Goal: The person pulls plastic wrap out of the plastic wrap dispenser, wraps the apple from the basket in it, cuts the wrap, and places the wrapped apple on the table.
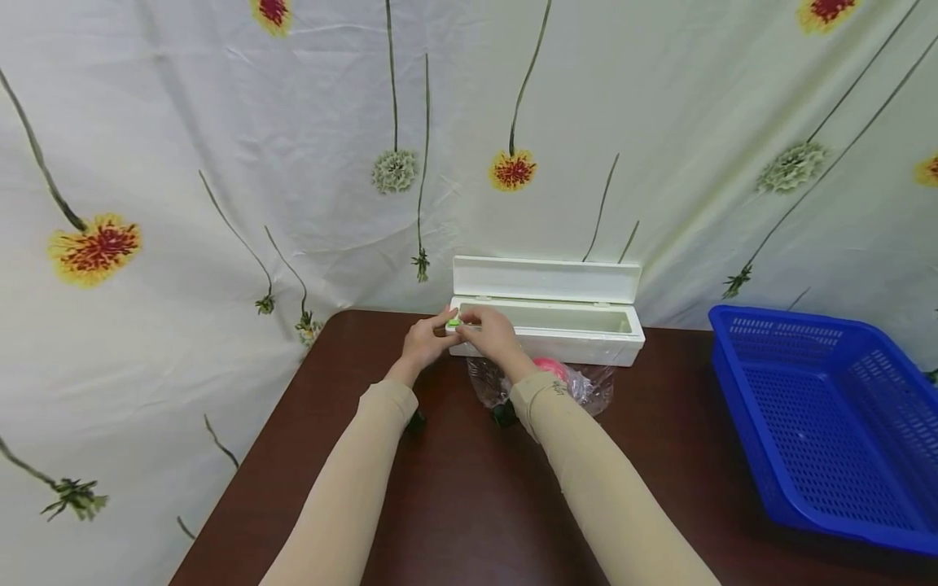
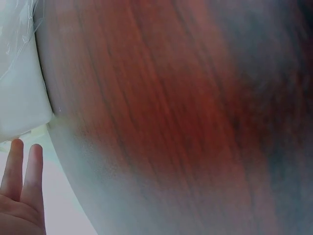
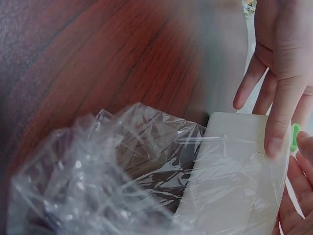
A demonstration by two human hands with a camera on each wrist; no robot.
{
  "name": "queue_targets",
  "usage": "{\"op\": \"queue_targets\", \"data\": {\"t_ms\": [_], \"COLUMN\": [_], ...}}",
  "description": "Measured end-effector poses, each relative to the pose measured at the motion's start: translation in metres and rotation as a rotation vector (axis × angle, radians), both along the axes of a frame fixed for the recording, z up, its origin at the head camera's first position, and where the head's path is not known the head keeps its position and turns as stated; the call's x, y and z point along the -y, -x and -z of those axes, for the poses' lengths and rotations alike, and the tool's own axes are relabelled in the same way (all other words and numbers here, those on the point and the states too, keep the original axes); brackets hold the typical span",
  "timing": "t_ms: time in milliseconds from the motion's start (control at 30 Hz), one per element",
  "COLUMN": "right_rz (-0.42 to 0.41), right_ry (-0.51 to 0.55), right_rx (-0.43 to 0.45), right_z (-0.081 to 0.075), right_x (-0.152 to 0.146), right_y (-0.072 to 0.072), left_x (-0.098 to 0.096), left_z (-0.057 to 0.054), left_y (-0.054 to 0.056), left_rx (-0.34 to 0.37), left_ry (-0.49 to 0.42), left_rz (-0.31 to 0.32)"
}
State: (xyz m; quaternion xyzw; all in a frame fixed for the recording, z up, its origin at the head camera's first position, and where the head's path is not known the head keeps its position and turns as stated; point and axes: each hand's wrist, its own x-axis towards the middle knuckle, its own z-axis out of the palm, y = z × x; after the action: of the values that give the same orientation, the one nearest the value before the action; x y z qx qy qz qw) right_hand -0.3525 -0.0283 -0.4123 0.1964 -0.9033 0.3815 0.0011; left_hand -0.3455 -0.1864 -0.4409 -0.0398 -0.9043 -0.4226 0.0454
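A white cling film box [image 1: 564, 346] with its lid [image 1: 545, 278] raised stands at the back of the table. My left hand [image 1: 425, 342] holds the box's left end, its thumb against the front wall in the right wrist view. Two straight fingers [image 2: 33, 178] show beside the box corner in the left wrist view. At that same end my right hand [image 1: 493, 332] pinches a small green slide cutter [image 3: 295, 137] on the rim. Clear, crumpled cling film [image 3: 88, 171] hangs over the front and onto the table, partly covering a pink thing [image 1: 551, 370] that my right arm partly hides.
A blue plastic basket [image 1: 777, 480] stands on the right of the dark brown table [image 1: 454, 513]. Behind the table hangs a white flowered cloth [image 1: 322, 146], close to the raised lid. The table's left edge slants down toward the front.
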Motion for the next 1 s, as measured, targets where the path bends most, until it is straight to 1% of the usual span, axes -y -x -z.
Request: {"op": "queue_targets", "data": {"t_ms": [433, 567, 600, 633, 800, 833, 867, 1000], "right_rz": [0.027, 0.035, 0.034, 0.036, 0.042, 0.044, 0.042, 0.034], "right_ry": [-0.03, -0.019, -0.015, -0.016, -0.002, 0.001, 0.006, -0.013], "right_rx": [0.01, 0.02, -0.002, -0.002, 0.005, 0.027, 0.028, -0.004], "right_z": [-0.0005, 0.0001, -0.0003, -0.0001, 0.0009, 0.0017, 0.002, 0.0039], "right_x": [0.003, 0.0024, 0.0019, 0.0014, -0.001, -0.0009, -0.0011, -0.0004], "right_y": [0.0033, 0.0043, 0.0038, 0.0038, 0.0061, 0.0072, 0.008, 0.0094], "left_x": [0.0002, -0.0013, -0.0017, -0.0022, -0.0039, -0.0039, -0.0037, -0.0018], "left_z": [0.0008, 0.0015, 0.0016, 0.0016, 0.0016, 0.0016, 0.0017, 0.0028], "left_y": [0.0017, 0.0018, 0.0018, 0.0017, 0.0004, 0.0001, 0.0, 0.0001], "left_rx": [-0.005, -0.004, -0.002, 0.001, 0.003, 0.002, 0.002, 0.005], "left_ry": [0.023, 0.013, 0.008, 0.003, -0.01, -0.013, -0.018, -0.04], "left_rz": [-0.008, -0.009, -0.011, -0.013, -0.019, -0.023, -0.025, -0.024]}}
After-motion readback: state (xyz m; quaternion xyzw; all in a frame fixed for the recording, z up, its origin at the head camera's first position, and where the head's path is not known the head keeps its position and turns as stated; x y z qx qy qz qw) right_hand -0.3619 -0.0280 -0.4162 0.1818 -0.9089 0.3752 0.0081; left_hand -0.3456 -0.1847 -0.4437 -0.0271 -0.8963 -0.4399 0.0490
